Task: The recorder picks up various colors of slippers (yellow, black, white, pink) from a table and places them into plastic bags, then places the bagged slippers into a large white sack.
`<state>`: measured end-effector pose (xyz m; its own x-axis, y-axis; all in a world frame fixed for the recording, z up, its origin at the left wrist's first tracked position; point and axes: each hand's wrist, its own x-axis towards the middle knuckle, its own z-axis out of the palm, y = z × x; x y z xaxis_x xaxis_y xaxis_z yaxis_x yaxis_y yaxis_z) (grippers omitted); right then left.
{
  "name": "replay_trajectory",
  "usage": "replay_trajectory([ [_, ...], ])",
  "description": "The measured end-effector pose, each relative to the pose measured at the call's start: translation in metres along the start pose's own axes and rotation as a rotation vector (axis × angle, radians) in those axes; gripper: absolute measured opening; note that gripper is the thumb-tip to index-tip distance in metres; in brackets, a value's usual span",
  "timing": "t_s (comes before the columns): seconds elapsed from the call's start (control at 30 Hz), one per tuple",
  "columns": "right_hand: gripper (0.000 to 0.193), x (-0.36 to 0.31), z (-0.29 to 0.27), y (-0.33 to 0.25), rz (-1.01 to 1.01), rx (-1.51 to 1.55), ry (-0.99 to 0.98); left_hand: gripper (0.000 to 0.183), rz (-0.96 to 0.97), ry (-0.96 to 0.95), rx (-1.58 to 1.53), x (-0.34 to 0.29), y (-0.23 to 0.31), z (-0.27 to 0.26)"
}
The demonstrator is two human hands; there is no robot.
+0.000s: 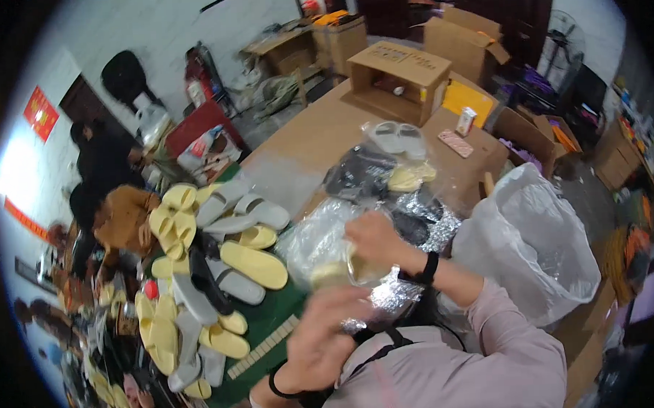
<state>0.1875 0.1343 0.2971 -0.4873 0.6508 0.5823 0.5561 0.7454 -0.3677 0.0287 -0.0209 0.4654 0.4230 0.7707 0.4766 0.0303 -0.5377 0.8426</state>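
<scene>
My right hand point(376, 238) is closed on a clear plastic bag point(317, 233), over a pile of clear packaging. Something pale yellow shows through the plastic below its fingers. Nearer to me, my left hand point(322, 343) is smeared by motion beside shiny silvery wrapping point(397, 296), and its grip cannot be read. Loose yellow slippers point(253, 265), grey slippers point(261, 210) and a black slipper point(208, 282) are heaped on the green surface to the left. Beyond my right hand lie bagged dark slippers point(362, 173), a bagged yellow pair point(412, 176) and a bagged grey pair point(397, 140).
A large white plastic bag point(526, 246) stands open at my right. An open cardboard box point(402, 80) lies on its side at the table's far end, near a pink patterned phone-shaped thing point(456, 144). Another person point(127, 216) sits at the left beyond the slippers.
</scene>
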Motion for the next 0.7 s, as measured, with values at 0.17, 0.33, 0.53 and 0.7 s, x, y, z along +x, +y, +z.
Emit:
replay_trajectory([
  [0.17,0.010,0.087,-0.061,0.035,-0.110,-0.302,0.512,0.038,0.259,-0.487,-0.963,0.023,0.075,0.029],
  [0.33,0.019,0.094,-0.111,0.054,-0.313,-0.440,0.749,0.038,-0.251,-1.010,-0.841,0.052,0.105,-0.001],
  [0.53,0.026,0.018,-0.038,0.143,-0.078,-0.582,0.247,0.037,-0.438,-0.916,-1.029,0.046,0.104,0.001],
  [0.7,0.021,-0.049,0.012,0.205,0.265,-0.536,-0.076,0.036,0.277,-0.323,-1.288,0.021,0.080,0.045],
])
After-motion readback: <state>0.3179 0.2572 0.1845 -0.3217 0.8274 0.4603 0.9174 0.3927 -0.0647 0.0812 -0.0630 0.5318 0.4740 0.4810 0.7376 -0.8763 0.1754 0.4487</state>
